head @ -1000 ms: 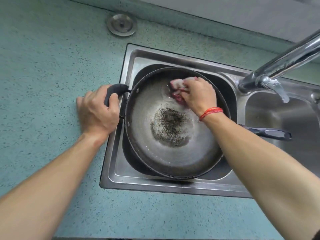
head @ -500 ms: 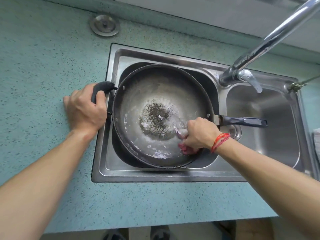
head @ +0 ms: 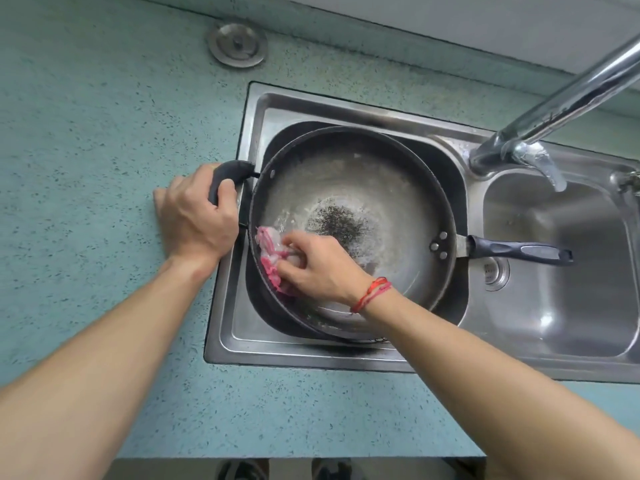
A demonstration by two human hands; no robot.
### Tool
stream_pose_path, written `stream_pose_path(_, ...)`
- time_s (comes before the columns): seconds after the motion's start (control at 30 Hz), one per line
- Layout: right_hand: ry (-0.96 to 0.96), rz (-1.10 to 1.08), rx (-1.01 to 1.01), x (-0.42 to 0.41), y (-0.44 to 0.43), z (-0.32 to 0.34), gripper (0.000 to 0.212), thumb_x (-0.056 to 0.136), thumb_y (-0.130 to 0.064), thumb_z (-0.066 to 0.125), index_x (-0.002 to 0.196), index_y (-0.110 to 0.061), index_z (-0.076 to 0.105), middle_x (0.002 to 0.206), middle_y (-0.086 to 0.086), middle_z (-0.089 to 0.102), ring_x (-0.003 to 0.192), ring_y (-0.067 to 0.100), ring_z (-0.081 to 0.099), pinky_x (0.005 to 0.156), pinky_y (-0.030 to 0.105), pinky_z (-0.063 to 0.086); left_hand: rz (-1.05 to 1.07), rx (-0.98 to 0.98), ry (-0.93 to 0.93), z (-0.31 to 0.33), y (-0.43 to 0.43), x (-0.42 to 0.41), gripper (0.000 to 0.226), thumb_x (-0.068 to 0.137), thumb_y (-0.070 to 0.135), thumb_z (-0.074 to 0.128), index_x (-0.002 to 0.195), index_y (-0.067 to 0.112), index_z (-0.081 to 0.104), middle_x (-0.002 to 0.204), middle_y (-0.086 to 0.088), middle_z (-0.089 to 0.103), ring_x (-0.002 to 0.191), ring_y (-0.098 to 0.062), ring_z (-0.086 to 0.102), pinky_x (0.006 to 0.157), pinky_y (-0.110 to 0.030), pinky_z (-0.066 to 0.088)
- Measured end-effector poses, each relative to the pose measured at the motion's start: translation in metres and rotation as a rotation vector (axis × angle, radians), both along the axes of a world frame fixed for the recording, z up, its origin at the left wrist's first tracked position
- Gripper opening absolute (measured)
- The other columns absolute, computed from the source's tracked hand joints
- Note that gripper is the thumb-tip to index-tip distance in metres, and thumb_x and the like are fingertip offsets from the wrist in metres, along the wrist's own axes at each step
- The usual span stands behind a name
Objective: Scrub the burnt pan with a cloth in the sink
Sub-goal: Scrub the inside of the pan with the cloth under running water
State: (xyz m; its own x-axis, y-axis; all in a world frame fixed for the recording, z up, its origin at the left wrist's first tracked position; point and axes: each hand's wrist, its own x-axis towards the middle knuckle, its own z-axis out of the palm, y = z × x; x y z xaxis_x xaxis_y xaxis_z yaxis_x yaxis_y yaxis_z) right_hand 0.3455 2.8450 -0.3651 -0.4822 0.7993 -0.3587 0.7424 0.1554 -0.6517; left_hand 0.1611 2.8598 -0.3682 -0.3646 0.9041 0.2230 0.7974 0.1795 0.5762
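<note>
Shoe tips [head: 242, 471] are seen at 6 o'clock, below the teal countertop [head: 86, 133] edge. Right hand [head: 320, 270], red string bracelet [head: 371, 294] on the wrist, is closed on a pink cloth [head: 269, 252], which is pressed against the pan's inner wall at about 8 o'clock of the pan. Left hand [head: 195, 216] is wrapped around the short black helper handle [head: 228, 174] at the pan's 9 o'clock, over the sink rim. Pan [head: 398, 216] is sat tilted in the left basin of the steel sink [head: 304, 351]; burnt black patch [head: 337, 221] is found at its centre, wet streaks around it. Long black handle [head: 516, 251] is pointed to 3 o'clock, across the divider over the right basin. Faucet [head: 568, 102] is placed at 2 o'clock. Round metal cap [head: 238, 45] is set in the counter at 11 o'clock.
</note>
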Motion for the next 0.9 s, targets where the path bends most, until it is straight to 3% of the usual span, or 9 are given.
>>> stream_pose_path(0.23, 0.066, -0.261, 0.146, -0.018, 0.065, -0.015, 0.031, 0.091, -0.045, 0.062, 0.103, -0.018, 0.052, 0.094, 0.003, 0.067, 0.081, 0.023, 0.061, 0.066, 0.030, 0.042, -0.005, 0.009, -0.011, -0.002, 0.001, -0.001, 0.024, 0.094, 0.025, 0.047, 0.098, 0.015, 0.068, 0.078, -0.008, 0.067, 0.071, -0.019, 0.041, 0.074, -0.032, 0.025)
stream_pose_path(0.33, -0.097, -0.282, 0.284, 0.000, 0.090, -0.016, 0.029, 0.091, -0.038, 0.060, 0.107, -0.015, 0.054, 0.104, 0.009, 0.067, 0.094, 0.031, 0.061, 0.070, 0.033, 0.038, -0.012, 0.011, -0.015, -0.002, 0.001, 0.000, 0.026, 0.093, 0.027, 0.045, 0.098, 0.015, 0.068, 0.077, -0.008, 0.067, 0.070, -0.019, 0.042, 0.074, -0.033, 0.025)
stream_pose_path(0.43, -0.270, -0.289, 0.355, 0.033, 0.103, -0.014, 0.029, 0.093, -0.034, 0.056, 0.113, -0.014, 0.055, 0.118, 0.010, 0.062, 0.102, 0.033, 0.059, 0.079, 0.037, 0.044, -0.014, 0.012, -0.018, -0.001, 0.000, 0.000, 0.027, 0.093, 0.027, 0.045, 0.099, 0.014, 0.068, 0.076, -0.007, 0.067, 0.070, -0.020, 0.043, 0.074, -0.033, 0.026)
stream_pose_path(0.53, -0.474, -0.197, 0.454, 0.064, 0.102, -0.015, 0.024, 0.094, -0.026, 0.053, 0.113, -0.011, 0.056, 0.123, 0.012, 0.059, 0.098, 0.038, 0.062, 0.075, 0.041, 0.048, -0.010, -0.001, -0.025, -0.002, 0.000, -0.001, 0.028, 0.093, 0.028, 0.044, 0.099, 0.016, 0.068, 0.077, -0.007, 0.067, 0.071, -0.022, 0.045, 0.076, -0.036, 0.029)
stream_pose_path(0.63, -0.660, -0.115, 0.467, 0.086, 0.094, -0.011, 0.020, 0.094, -0.018, 0.050, 0.109, -0.007, 0.057, 0.115, 0.017, 0.061, 0.093, 0.041, 0.064, 0.071, 0.041, 0.049, -0.009, -0.023, -0.029, -0.002, 0.001, -0.001, 0.030, 0.093, 0.030, 0.042, 0.100, 0.017, 0.068, 0.078, -0.006, 0.067, 0.073, -0.025, 0.048, 0.078, -0.038, 0.031)
stream_pose_path(0.77, -0.865, 0.055, 0.331, 0.106, 0.070, 0.004, 0.029, 0.090, -0.034, 0.057, 0.107, -0.011, 0.063, 0.106, 0.013, 0.066, 0.096, 0.036, 0.066, 0.074, 0.037, 0.051, -0.002, -0.024, -0.042, -0.001, 0.000, 0.000, 0.029, 0.092, 0.029, 0.042, 0.098, 0.016, 0.068, 0.078, -0.008, 0.066, 0.072, -0.023, 0.044, 0.078, -0.038, 0.030)
stream_pose_path(0.9, -0.867, 0.155, 0.173, 0.108, 0.036, 0.020, 0.048, 0.088, -0.063, 0.047, 0.091, -0.019, 0.065, 0.097, 0.008, 0.070, 0.090, 0.030, 0.068, 0.072, 0.032, 0.048, 0.003, -0.030, -0.049, 0.000, -0.001, 0.001, 0.029, 0.092, 0.028, 0.043, 0.097, 0.014, 0.068, 0.077, -0.011, 0.066, 0.072, -0.021, 0.041, 0.078, -0.038, 0.030)
